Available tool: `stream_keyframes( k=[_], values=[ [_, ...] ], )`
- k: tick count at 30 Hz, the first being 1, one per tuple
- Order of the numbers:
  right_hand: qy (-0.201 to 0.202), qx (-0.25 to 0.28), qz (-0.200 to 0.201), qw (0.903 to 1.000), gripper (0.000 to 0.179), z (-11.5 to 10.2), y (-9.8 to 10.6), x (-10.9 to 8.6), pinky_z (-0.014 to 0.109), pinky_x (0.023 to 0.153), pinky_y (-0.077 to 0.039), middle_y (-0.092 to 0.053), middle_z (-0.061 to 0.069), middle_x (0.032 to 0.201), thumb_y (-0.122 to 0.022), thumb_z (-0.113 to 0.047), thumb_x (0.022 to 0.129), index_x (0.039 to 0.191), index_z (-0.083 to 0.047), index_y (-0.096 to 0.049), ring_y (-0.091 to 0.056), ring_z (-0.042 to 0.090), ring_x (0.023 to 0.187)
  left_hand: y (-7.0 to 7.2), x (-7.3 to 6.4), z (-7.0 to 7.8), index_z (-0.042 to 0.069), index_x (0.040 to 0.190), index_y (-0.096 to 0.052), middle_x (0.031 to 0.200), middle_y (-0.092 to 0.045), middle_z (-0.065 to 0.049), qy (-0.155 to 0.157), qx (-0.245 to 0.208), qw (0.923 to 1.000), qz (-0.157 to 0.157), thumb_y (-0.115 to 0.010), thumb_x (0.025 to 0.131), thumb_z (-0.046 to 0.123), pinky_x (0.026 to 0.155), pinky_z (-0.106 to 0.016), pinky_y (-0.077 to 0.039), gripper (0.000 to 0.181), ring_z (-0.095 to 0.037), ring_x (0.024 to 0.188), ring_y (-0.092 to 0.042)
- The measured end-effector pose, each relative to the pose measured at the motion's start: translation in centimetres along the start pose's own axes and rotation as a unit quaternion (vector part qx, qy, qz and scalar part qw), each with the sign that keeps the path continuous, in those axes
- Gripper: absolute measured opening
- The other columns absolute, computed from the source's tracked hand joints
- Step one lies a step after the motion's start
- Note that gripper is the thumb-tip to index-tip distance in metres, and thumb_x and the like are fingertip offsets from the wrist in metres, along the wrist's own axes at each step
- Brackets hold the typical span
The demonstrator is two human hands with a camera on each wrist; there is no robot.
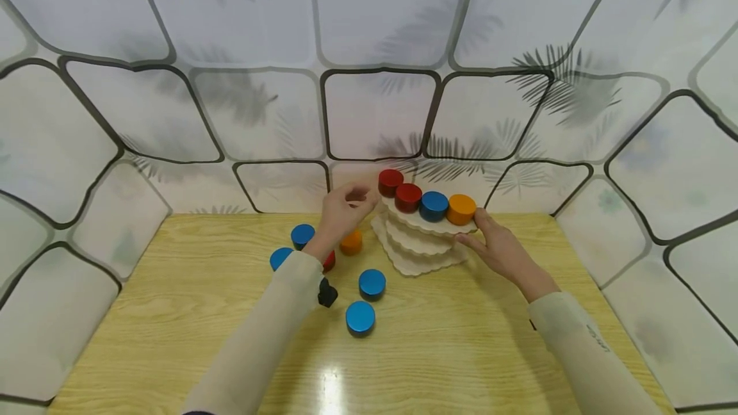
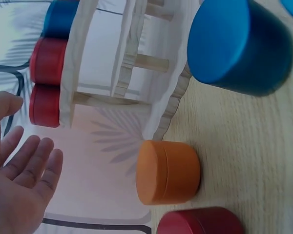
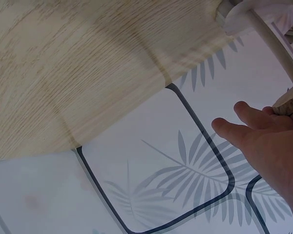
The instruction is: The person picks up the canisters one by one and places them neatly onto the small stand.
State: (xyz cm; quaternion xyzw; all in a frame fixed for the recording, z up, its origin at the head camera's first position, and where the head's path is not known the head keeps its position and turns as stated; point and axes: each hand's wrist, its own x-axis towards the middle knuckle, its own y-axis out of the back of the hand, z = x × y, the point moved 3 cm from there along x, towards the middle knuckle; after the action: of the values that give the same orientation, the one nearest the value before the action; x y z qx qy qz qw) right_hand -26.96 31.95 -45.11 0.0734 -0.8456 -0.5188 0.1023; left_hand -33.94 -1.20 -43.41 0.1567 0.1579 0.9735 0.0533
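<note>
A pale wooden tiered stand (image 1: 416, 243) with scalloped edges stands by the back wall. Its top tier carries a row: two red tins (image 1: 408, 198), a blue tin (image 1: 434, 206) and an orange tin (image 1: 461, 210) at the right end. My right hand (image 1: 503, 250) grips the right end of that tier, one finger close by the orange tin. At the left end, my left hand (image 1: 344, 211) hovers near the outermost red tin (image 2: 45, 106). Its fingers are loosely bent with nothing between them in the left wrist view.
On the table (image 1: 461, 351), a loose orange tin (image 1: 351, 243) stands left of the stand, a red tin (image 1: 329, 261) partly behind my left forearm. Several blue tins (image 1: 360, 318) stand in front and farther left. The patterned wall (image 1: 380, 114) rises behind.
</note>
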Motion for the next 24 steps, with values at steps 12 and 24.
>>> stream_keyframes(
  k=[12, 24],
  values=[
    [-0.011, 0.002, -0.008, 0.9999, 0.062, 0.0, 0.1, -0.1, 0.058, 0.096, -0.052, -0.053, 0.03, 0.142, -0.056, -0.047, 0.108, 0.14, 0.003, -0.04, -0.062, 0.045, 0.109, 2.2, -4.0, -0.5, 0.007, 0.128, -0.069, 0.128, -0.072, -0.015, 0.028, 0.0, 0.9968, -0.074, -0.078, 0.097, 0.025, 0.1, -0.046, -0.06, 0.038, -0.03, 0.12, -0.068],
    [-0.01, 0.005, -0.014, 0.9998, 0.062, 0.0, 0.0, 0.1, 0.065, 0.106, -0.047, -0.044, 0.033, 0.156, -0.056, -0.047, 0.109, 0.14, 0.003, -0.04, -0.057, 0.051, 0.127, 3.6, -8.2, -1.9, 0.0, 0.135, -0.064, 0.132, -0.068, -0.022, 0.025, -0.029, 0.9918, -0.122, -0.079, 0.096, 0.018, 0.102, -0.045, -0.059, 0.046, -0.034, 0.116, -0.069]
  ],
)
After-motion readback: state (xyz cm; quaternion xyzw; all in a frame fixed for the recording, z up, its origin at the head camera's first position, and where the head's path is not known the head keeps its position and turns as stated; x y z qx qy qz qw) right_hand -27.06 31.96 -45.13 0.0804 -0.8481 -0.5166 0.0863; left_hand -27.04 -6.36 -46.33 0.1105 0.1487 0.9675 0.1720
